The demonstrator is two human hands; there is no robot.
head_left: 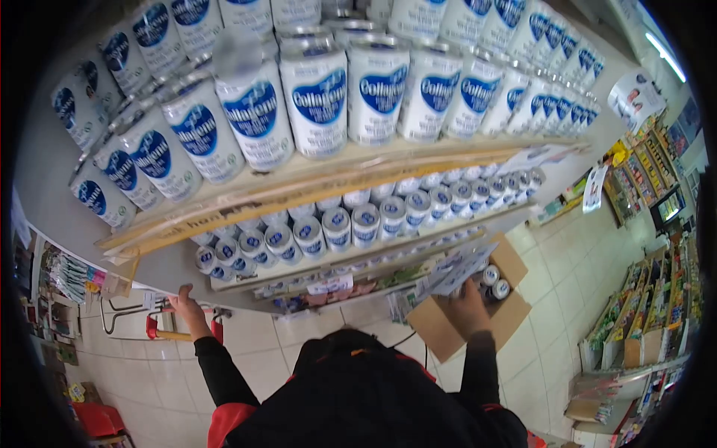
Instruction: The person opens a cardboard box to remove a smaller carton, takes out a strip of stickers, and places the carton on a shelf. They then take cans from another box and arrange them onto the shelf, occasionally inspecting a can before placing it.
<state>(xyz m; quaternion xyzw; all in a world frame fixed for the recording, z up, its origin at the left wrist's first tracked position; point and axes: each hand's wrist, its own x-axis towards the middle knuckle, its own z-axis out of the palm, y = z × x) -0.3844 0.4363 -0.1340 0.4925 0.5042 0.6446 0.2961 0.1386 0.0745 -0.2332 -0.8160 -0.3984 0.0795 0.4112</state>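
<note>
Out to the left, my left hand (188, 310) is stretched beside the lower left end of the shelf unit, with the thumb and fingers apart and nothing visible in them. My right hand (470, 310) reaches down into an open cardboard box (511, 261) on the floor. Its fingertips are hidden from this angle, beside a printed grey-white flap or sheet (457, 269). Several white cans (491, 276) stand in the box, right of that hand. Rows of white cans with blue heart-shaped labels (320, 104) fill the upper shelf (328, 170).
Smaller white cans (365, 224) line the shelf below. A red-handled trolley (153, 328) stands at the lower left, near a red basket or seat (98, 420). Stocked shelves (646, 306) run along the right, across the tiled floor (556, 336). A cable (407, 340) hangs near my body.
</note>
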